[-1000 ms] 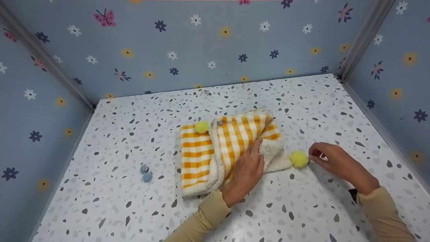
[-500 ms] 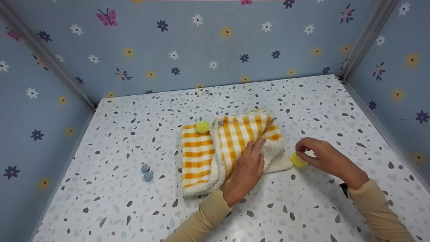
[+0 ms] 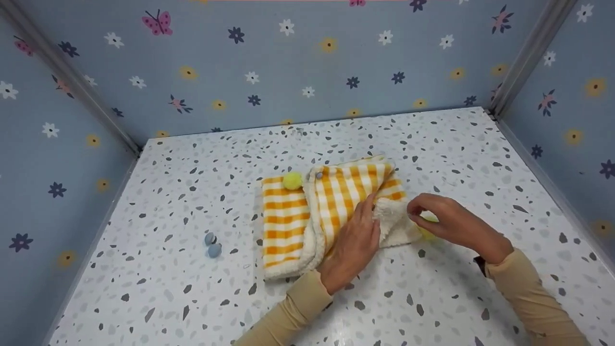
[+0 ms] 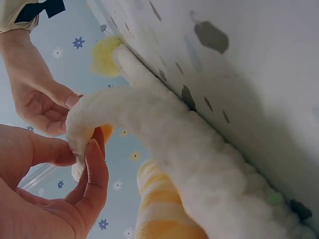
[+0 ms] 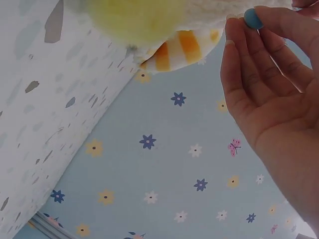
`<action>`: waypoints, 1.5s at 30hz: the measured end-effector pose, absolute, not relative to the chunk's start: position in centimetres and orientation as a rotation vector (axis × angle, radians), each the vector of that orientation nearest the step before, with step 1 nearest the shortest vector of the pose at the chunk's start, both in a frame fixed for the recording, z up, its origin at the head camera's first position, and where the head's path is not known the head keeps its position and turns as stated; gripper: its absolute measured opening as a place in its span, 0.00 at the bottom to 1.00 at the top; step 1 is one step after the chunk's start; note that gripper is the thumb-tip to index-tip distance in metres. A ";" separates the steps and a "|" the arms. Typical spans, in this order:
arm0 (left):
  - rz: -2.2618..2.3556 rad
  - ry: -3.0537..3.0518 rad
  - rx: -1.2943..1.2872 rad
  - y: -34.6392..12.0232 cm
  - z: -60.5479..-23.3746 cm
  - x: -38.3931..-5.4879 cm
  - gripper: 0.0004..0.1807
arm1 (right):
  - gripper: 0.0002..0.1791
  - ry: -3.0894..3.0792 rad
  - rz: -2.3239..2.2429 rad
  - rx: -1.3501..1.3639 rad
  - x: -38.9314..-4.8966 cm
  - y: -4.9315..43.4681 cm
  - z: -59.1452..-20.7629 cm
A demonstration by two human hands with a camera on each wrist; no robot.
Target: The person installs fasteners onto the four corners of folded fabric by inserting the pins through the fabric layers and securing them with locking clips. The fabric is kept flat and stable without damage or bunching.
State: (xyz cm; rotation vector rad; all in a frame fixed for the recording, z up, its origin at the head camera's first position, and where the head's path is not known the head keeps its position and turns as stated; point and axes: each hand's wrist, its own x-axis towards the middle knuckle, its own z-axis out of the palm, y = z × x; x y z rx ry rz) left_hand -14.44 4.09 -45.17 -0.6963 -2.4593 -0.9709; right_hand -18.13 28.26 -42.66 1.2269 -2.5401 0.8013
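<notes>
1. Head view: a yellow and white checked blanket lies folded in the middle of the speckled table, in from the table's edges.
2. The left hand lies across the blanket, thumb and fingers pinching its fluffy white edge.
3. The right hand pinches a blue ball just beside that edge; I can't tell if ball and fluff touch.
4. One yellow puff peeks out behind the right hand; another yellow puff sits near the blanket's far side.
5. Two little balls lie left of the blanket, with table in between.
6. A wide strip of table runs between the blanket and the flowery back wall.
</notes>
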 end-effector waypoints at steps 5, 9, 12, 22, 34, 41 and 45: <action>-0.929 -2.470 -0.705 4.1 -45.2 -14.4 0.27 | 0.18 -2.557 0.843 1.254 -18.1 27.7 -42.4; -0.903 -2.458 -0.695 4.1 -45.3 -14.5 0.25 | 0.16 -2.555 0.861 1.261 -18.1 27.3 -42.2; -0.898 -2.451 -0.677 4.0 -45.3 -14.6 0.24 | 0.15 -2.548 0.850 1.258 -18.0 27.1 -41.9; -0.846 -2.467 -0.657 3.9 -45.3 -14.8 0.21 | 0.16 -2.499 0.853 1.343 -17.3 25.9 -41.3; -0.906 -2.477 -0.659 4.2 -45.2 -14.6 0.22 | 0.14 -2.538 0.861 1.396 -17.6 24.9 -41.7; -0.957 -2.485 -0.677 4.2 -45.3 -14.5 0.14 | 0.12 -2.578 0.923 1.326 -17.8 24.8 -42.3; -0.964 -2.474 -0.691 4.2 -45.4 -14.4 0.12 | 0.12 -2.521 0.937 1.319 -18.0 24.6 -42.8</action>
